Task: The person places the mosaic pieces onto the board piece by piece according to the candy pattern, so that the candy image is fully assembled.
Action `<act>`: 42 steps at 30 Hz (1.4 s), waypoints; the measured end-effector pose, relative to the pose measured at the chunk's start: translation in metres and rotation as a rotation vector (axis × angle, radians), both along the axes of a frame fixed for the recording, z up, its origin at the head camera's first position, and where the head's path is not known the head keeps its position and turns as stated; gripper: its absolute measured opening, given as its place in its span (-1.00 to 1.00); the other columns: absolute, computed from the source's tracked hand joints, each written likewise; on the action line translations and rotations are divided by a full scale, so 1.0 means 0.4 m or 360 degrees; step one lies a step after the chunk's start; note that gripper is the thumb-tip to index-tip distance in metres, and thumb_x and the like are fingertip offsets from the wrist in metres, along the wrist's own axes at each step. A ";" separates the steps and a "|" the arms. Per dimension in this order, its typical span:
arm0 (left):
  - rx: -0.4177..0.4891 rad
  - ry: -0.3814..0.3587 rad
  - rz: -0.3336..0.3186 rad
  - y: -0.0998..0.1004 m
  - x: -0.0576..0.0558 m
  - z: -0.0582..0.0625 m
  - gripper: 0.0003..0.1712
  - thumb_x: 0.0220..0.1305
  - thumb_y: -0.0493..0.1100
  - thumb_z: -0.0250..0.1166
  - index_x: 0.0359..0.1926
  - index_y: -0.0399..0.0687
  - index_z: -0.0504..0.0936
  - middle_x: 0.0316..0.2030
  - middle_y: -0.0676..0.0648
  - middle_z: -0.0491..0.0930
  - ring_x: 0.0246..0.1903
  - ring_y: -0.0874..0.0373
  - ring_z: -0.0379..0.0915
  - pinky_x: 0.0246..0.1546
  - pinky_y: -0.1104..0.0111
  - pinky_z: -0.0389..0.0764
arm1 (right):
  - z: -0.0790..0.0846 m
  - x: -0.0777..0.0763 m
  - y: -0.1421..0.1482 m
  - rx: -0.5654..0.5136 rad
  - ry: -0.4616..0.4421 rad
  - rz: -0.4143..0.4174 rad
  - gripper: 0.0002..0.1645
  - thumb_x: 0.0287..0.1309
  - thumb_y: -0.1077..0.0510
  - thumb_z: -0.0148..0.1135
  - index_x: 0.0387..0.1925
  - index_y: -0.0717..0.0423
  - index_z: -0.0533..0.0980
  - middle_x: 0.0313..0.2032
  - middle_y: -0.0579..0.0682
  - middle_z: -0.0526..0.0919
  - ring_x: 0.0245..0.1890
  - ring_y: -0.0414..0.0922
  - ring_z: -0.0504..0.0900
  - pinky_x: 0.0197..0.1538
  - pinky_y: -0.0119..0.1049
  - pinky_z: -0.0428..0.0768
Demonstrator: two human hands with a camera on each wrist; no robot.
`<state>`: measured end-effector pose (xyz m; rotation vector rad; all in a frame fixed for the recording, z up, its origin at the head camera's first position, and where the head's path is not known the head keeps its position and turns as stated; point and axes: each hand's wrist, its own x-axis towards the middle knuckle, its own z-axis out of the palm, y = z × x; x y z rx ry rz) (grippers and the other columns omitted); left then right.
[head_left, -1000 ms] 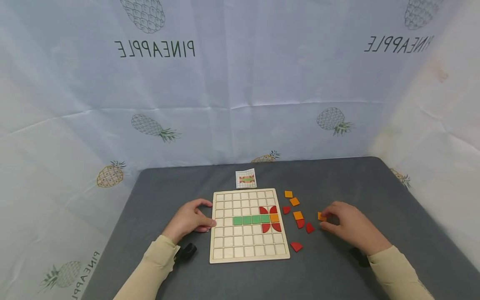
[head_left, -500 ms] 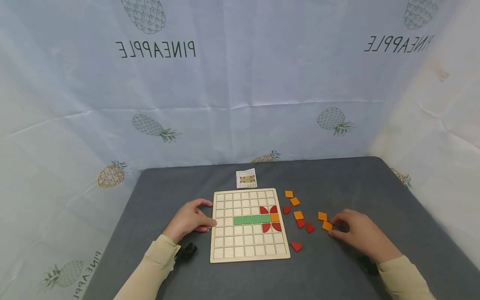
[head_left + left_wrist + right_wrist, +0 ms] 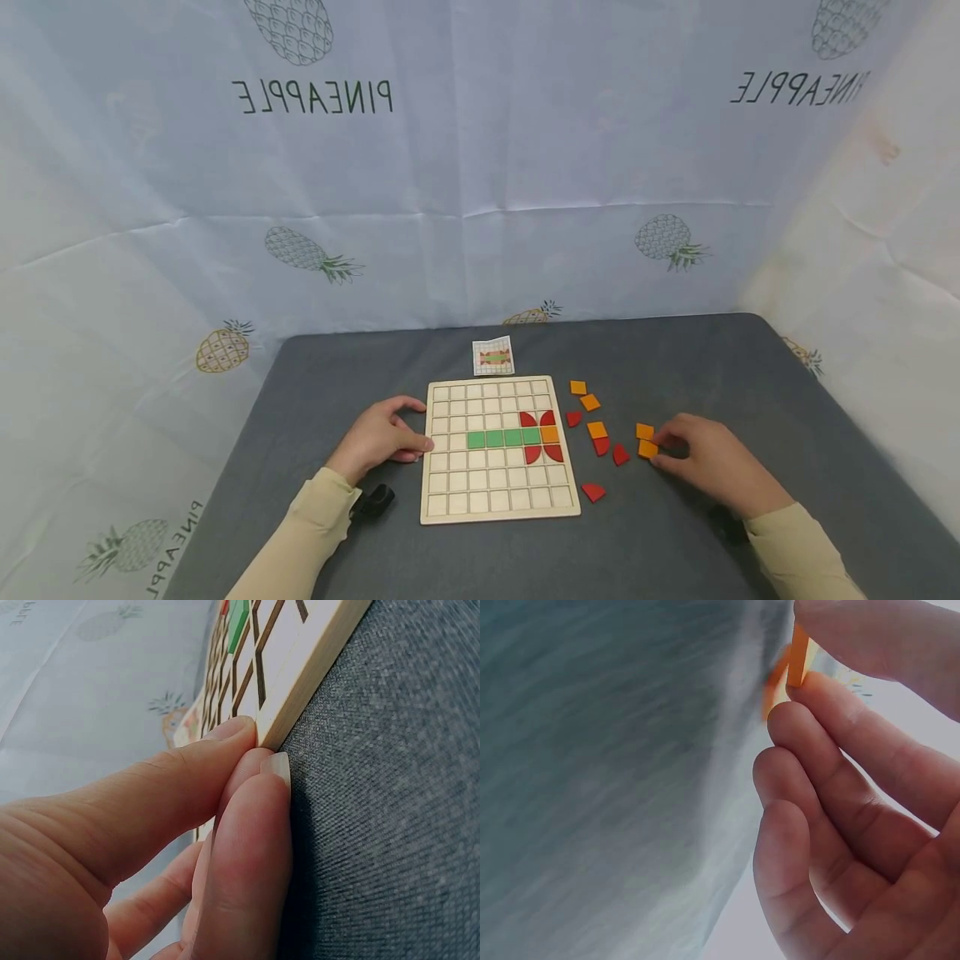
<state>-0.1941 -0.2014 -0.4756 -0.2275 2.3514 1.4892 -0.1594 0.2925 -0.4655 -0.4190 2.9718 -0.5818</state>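
Observation:
A square wooden grid board (image 3: pixel 457 504) lies flat on the table, with a row of green square tiles (image 3: pixel 494 439), one orange square and several red quarter-round tiles (image 3: pixel 553 453) set in its cells. My left hand (image 3: pixel 378 435) holds the board's left edge, its thumb on the rim and a fingertip against the side in the left wrist view. To the right of the board, my right hand (image 3: pixel 712 458) pinches an orange square tile (image 3: pixel 799 656) between thumb and index finger. Right behind that tile lies another orange square tile (image 3: pixel 644 431).
Loose orange square tiles (image 3: pixel 590 402) and red quarter-round tiles (image 3: pixel 593 492) lie scattered along the board's right side. A small printed pattern card (image 3: pixel 492 357) sits just beyond the board's far edge. A pineapple-print cloth (image 3: pixel 480 167) hangs behind the grey table (image 3: pixel 375 358).
My right hand has shifted right and nearer, then slightly back left, pinching the orange tile. The other orange tile shows clear of my fingers. My left hand has stayed on the board.

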 end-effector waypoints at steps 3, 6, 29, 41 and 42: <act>-0.0009 -0.0004 0.0006 -0.003 -0.001 0.001 -0.21 0.01 -0.26 0.75 0.29 0.02 0.66 -0.40 -0.21 0.64 -0.50 0.04 0.71 -0.40 0.24 0.83 | 0.006 -0.022 -0.036 -0.0024 0.0018 0.0027 -0.77 0.15 0.02 0.66 -0.19 -0.10 0.77 -0.25 -0.21 0.70 -0.26 -0.23 0.63 -0.14 -0.11 0.74; -0.0016 -0.0014 0.0012 -0.007 -0.001 -0.001 -0.21 0.01 -0.26 0.74 0.29 0.02 0.65 -0.40 -0.21 0.65 -0.50 0.03 0.72 -0.40 0.24 0.83 | 0.012 -0.055 -0.089 -0.0056 0.0012 0.0054 -0.79 0.19 0.03 0.64 -0.16 -0.10 0.78 -0.25 -0.20 0.69 -0.27 -0.24 0.60 -0.17 -0.17 0.70; 0.0046 0.0002 -0.0026 0.006 -0.002 0.002 -0.23 0.02 -0.24 0.75 0.28 0.06 0.66 -0.37 -0.20 0.66 -0.48 0.04 0.74 -0.37 0.23 0.85 | 0.007 -0.166 -0.422 -0.0208 -0.0040 0.0254 -0.79 0.24 0.07 0.62 -0.11 -0.05 0.79 -0.20 -0.18 0.73 -0.20 -0.26 0.63 -0.03 -0.25 0.74; 0.0038 -0.0006 -0.0004 -0.002 0.001 0.004 -0.24 0.02 -0.25 0.75 0.26 0.05 0.67 -0.38 -0.20 0.66 -0.50 0.07 0.72 -0.39 0.24 0.83 | 0.001 -0.166 -0.447 -0.0133 0.0013 0.0347 -0.81 0.24 0.08 0.62 -0.13 -0.04 0.79 -0.25 -0.20 0.71 -0.26 -0.27 0.55 -0.11 -0.31 0.69; 0.0038 -0.0006 -0.0003 -0.003 0.002 0.005 -0.24 0.02 -0.26 0.75 0.26 0.05 0.67 -0.38 -0.20 0.66 -0.50 0.06 0.72 -0.40 0.24 0.83 | 0.000 -0.166 -0.448 -0.0136 0.0017 0.0349 -0.80 0.24 0.08 0.62 -0.12 -0.03 0.79 -0.25 -0.19 0.71 -0.26 -0.27 0.56 -0.11 -0.31 0.70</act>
